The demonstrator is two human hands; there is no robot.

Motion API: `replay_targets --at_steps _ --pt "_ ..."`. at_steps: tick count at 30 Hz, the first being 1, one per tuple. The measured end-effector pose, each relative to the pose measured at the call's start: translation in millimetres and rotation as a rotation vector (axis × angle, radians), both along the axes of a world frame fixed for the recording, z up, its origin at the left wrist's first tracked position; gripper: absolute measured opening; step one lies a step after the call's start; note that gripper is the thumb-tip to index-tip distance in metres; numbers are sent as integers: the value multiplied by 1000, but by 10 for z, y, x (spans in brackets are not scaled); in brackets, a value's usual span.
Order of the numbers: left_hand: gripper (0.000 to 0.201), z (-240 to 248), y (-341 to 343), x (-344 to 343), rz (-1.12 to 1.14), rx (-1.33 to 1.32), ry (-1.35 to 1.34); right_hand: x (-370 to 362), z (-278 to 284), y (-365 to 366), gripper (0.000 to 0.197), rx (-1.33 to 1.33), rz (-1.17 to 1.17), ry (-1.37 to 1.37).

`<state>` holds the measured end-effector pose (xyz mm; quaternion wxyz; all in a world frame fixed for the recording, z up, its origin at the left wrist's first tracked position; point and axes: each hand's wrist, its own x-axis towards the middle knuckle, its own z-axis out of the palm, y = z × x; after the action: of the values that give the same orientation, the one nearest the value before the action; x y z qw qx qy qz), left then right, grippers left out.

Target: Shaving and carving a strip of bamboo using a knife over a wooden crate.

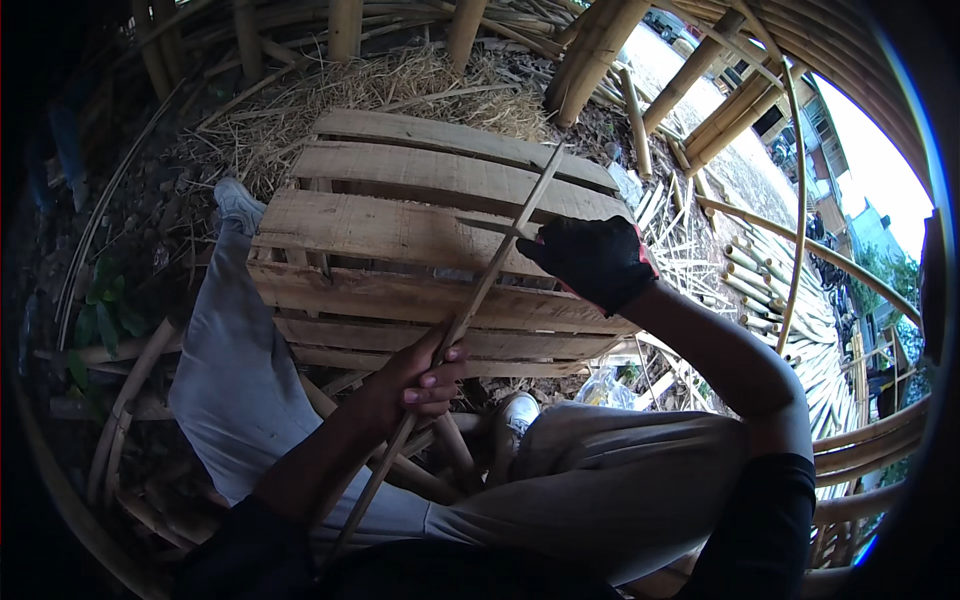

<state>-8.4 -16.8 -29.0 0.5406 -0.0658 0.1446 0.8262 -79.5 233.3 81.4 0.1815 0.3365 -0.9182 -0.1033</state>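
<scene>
A long, thin bamboo strip [487,277] slants from beside my lap up over the slatted wooden pallet. My bare left hand [425,375] is closed around its lower part, near the pallet's front edge. My right hand [592,262], in a black glove with red at the cuff, is closed on a knife whose narrow blade [487,224] points left and meets the strip. The knife's handle is hidden inside the glove. The strip's far end sticks up free past the blade, and its near end runs down past my left forearm.
The wooden pallet [340,219] stands before my knees, with gaps between its boards. Straw [380,80] lies behind it. Thick bamboo posts [592,60] rise at the back. Cut bamboo poles [755,275] are piled at right, and a clear plastic bag [607,390] lies near my shoe.
</scene>
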Motion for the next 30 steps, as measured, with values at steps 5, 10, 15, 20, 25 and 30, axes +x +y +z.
replay_targets --at_steps 5,10,15,20,25,30 --pt "48 45 36 -4 -28 -32 41 -114 30 115 37 -2 -45 32" --pt "48 -32 -28 17 -7 78 -20 -56 167 -61 31 202 -66 -101" --pt "52 -102 20 -61 -59 148 -51 -144 -29 120 34 39 170 -90" --pt "53 -146 37 -57 -52 213 -14 227 -126 -152 35 -40 124 -144" --pt "54 -35 25 -70 -68 146 -72 -184 -87 52 32 -128 163 -112" --pt "53 -90 57 -82 -82 109 42 -92 7 -4 37 71 18 -113"
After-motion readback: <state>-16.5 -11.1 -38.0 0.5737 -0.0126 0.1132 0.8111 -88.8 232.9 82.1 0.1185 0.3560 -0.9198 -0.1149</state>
